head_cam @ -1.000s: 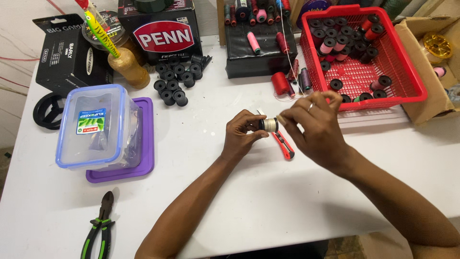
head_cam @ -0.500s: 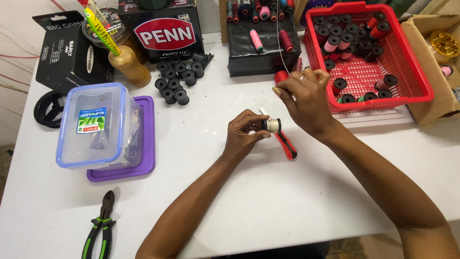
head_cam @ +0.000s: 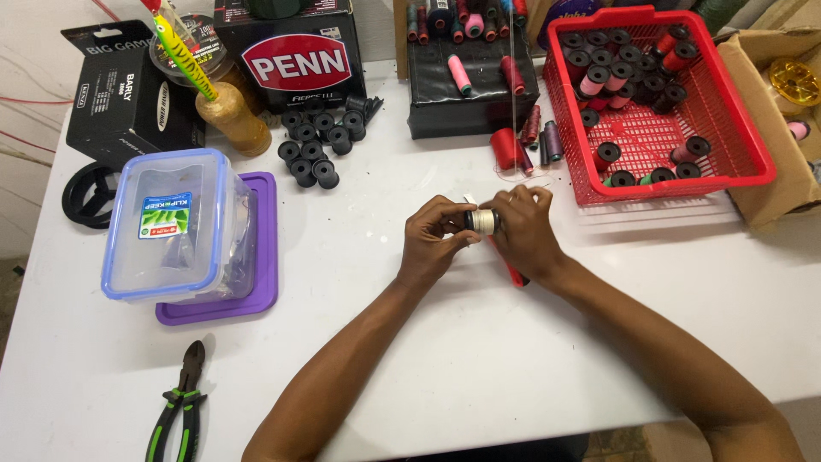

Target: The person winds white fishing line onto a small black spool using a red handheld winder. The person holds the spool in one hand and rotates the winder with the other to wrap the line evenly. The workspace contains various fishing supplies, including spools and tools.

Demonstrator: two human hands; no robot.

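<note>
Centrally, over the white table (head_cam: pixel 530 359), the left hand (head_cam: pixel 438 238) and right hand (head_cam: pixel 523 233) both pinch a small pale spool (head_cam: pixel 483 222) between closed fingertips. A red-handled tool (head_cam: pixel 514 275) lies largely hidden beneath the right hand; its type cannot be determined.

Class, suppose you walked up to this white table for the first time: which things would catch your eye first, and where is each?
The two hands meet mid-table, left hand and right hand both on a small pale-wound spool. Behind them at the right, a bright red basket holds black, pink and red spools. At the left, a clear lidded box sits on a purple lid, with green-handled pliers at the near edge.
</note>
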